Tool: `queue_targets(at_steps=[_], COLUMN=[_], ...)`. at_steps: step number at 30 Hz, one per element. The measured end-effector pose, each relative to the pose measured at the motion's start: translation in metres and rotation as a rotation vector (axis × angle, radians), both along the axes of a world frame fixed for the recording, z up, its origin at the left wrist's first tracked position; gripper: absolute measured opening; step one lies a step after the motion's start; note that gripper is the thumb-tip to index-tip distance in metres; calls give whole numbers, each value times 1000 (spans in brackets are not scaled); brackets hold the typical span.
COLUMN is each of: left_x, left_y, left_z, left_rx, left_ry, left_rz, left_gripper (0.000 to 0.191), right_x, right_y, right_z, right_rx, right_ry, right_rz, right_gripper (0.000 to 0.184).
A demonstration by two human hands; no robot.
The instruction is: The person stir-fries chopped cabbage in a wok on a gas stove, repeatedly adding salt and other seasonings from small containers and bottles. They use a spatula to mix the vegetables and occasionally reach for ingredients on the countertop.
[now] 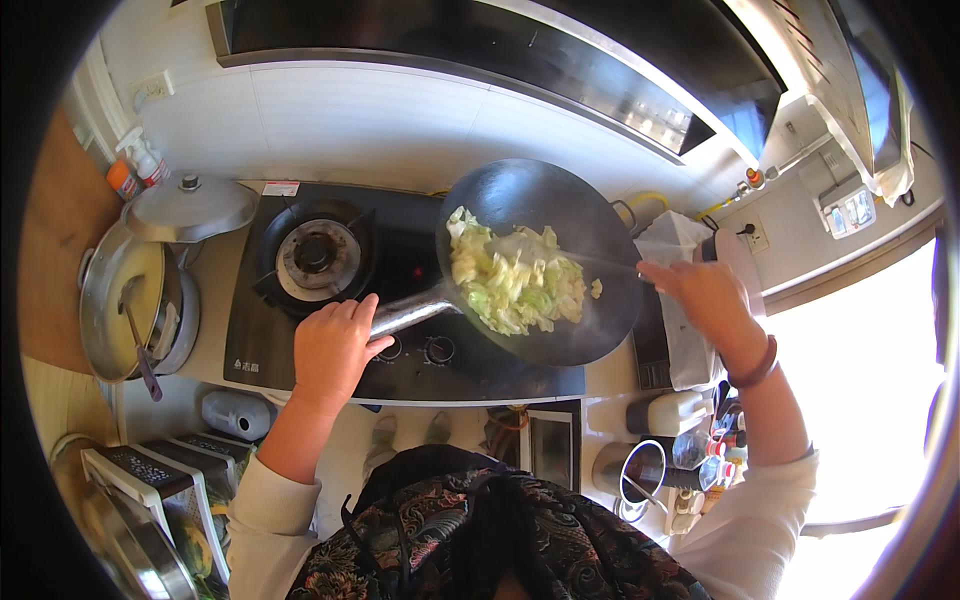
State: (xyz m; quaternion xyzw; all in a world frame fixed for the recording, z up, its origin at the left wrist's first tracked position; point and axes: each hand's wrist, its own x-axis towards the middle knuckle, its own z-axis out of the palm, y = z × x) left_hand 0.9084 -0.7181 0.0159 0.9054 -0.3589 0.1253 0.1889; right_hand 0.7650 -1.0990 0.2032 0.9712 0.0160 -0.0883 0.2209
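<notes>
A dark wok (540, 195) sits over the right side of a black glass gas hob (405, 225). Chopped cabbage (517, 281) in pale green and yellow lies in its left and lower part, with some steam above. My left hand (334, 349) grips the wok's metal handle (412, 311). From the right, my right hand (697, 296) holds the handle end of a spatula (615, 264), whose thin shaft reaches in over the wok. The spatula's blade is blurred among the cabbage.
A bare burner (315, 251) is at the hob's left. Beyond it stand a metal pan with a ladle (135, 322) and a domed lid (191, 210). Several bottles (697, 457) and a steel pot (630, 469) are at lower right. A range hood (450, 45) hangs above.
</notes>
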Motion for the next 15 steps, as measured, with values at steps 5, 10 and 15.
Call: queue_targets(at_steps=[5, 10, 15], left_x=[0, 1, 1], left_y=[0, -4, 1], left_z=[0, 3, 2], left_rx=[-19, -9, -4], left_ry=[-19, -29, -26], left_rz=[3, -34, -5], left_gripper=[59, 58, 59], right_x=[-24, -21, 0], right_y=[19, -43, -86], right_z=[-38, -76, -44], right_rx=[-2, 151, 311], right_ry=[-37, -77, -240], right_rz=[-33, -383, -531], right_gripper=[34, 33, 26])
